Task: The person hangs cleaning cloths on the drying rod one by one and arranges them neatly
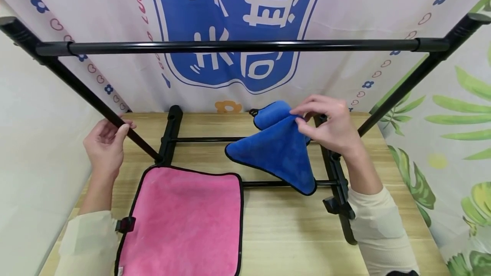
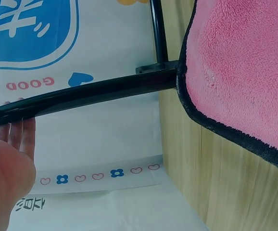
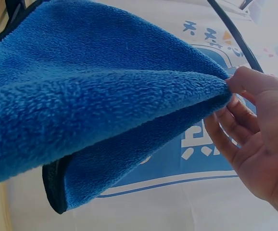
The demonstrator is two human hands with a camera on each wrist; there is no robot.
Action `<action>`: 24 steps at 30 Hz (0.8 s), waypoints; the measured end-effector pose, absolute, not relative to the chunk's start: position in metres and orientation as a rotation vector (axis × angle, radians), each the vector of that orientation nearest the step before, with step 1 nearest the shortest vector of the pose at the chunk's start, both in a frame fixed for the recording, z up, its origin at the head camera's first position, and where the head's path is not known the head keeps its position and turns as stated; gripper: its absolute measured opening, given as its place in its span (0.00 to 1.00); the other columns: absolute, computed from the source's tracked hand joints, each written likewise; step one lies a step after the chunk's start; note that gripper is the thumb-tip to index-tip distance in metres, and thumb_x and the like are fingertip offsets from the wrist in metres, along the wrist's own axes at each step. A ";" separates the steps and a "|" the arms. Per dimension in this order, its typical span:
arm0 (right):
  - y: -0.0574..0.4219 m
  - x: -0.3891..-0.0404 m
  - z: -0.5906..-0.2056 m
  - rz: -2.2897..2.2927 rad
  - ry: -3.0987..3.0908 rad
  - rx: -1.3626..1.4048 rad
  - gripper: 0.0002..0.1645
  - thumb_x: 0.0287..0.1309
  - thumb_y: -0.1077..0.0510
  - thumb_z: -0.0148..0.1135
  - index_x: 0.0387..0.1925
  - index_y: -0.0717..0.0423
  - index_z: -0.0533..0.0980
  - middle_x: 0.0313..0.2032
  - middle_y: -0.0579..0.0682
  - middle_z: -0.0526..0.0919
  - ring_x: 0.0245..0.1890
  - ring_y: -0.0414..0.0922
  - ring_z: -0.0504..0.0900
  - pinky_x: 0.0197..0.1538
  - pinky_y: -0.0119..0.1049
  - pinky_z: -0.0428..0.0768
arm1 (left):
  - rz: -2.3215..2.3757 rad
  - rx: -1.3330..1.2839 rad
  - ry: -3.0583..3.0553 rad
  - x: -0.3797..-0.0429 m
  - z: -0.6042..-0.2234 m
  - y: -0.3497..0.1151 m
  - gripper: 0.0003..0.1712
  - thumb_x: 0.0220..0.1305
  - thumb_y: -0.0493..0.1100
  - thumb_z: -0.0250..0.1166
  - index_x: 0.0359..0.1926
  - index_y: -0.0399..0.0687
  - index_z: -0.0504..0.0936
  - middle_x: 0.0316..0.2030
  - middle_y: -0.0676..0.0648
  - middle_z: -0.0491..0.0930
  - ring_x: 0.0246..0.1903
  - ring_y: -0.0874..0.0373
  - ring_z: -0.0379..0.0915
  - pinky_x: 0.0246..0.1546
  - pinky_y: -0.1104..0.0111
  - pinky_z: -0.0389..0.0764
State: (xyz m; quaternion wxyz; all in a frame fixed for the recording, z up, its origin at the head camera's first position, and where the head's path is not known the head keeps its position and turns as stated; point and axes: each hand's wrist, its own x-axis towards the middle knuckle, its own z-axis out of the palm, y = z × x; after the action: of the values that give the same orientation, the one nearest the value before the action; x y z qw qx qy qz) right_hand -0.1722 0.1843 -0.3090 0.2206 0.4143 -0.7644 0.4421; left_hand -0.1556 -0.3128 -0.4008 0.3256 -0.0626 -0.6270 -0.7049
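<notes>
My right hand [image 1: 326, 125] pinches a blue towel [image 1: 276, 152] with black edging between thumb and fingers, and the cloth hangs in folds from that pinch over the rack's lower bars. In the right wrist view the plush blue cloth [image 3: 95, 110] gathers to a point at my fingertips. On the left, my left hand [image 1: 105, 146] holds the slanted side pole [image 1: 96, 102] of a black rack. The left wrist view has the fingers behind this pole [image 2: 91, 97] and the thumb on its near side. A pink towel [image 1: 188, 220] with black edging lies flat below the left hand.
The rack's top bar [image 1: 245, 46] spans the view above both hands. Its feet [image 1: 174, 127] and lower bars [image 1: 203, 139] stand on a wooden table [image 1: 284, 233]. A printed curtain [image 1: 337, 7] hangs behind, and a leaf-patterned one [image 1: 460, 139] hangs at right.
</notes>
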 end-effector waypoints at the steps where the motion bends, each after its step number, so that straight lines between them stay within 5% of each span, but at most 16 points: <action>1: 0.185 -0.172 -0.307 1.227 -2.099 1.143 0.12 0.47 0.79 0.66 0.35 0.70 0.86 0.33 0.59 0.87 0.30 0.40 0.83 0.37 0.24 0.83 | -1.850 -0.161 -1.639 -0.156 -0.401 -0.313 0.11 0.65 0.23 0.65 0.49 0.25 0.84 0.36 0.44 0.89 0.35 0.58 0.87 0.47 0.75 0.84; 24: 0.192 -0.167 -0.277 1.347 -1.832 1.005 0.07 0.48 0.73 0.66 0.31 0.73 0.86 0.29 0.63 0.85 0.32 0.37 0.84 0.38 0.26 0.84 | -1.906 -0.121 -1.610 -0.153 -0.396 -0.310 0.13 0.63 0.23 0.67 0.49 0.23 0.83 0.35 0.42 0.89 0.34 0.58 0.88 0.46 0.73 0.85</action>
State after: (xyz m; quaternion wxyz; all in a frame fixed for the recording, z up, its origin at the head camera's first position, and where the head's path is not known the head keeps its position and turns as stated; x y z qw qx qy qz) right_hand -0.1669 0.1920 -0.2768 0.3219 0.3828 -0.6977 0.5129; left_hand -0.1533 -0.3101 -0.3963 0.3161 -0.0461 -0.6115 -0.7239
